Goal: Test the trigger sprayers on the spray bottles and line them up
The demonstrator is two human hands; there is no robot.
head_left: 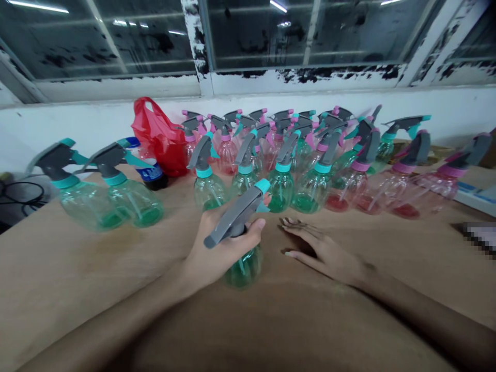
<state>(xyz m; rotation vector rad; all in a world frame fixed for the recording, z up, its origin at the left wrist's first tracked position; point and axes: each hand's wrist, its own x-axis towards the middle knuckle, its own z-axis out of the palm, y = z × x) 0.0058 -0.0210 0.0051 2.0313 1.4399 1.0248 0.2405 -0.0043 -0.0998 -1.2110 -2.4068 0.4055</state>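
My left hand (220,248) is closed around the neck of a green spray bottle (244,268) with a grey trigger head and turquoise nozzle. The bottle is in front of me at the middle of the table, and my fingers hide its collar. To its right, my right hand (321,253) rests palm down on the wooden table, fingers stretched out and holding nothing. Just beyond both hands stands a row of spray bottles, with green ones (281,188) at the centre and pink ones (346,188) to the right.
Two more green spray bottles (135,201) stand at the left. Behind them are a dark drink bottle with a blue label (151,173) and a red plastic bag (166,144). Several pink spray bottles (227,152) crowd the back by the wall. Black cables (25,194) lie at far left.
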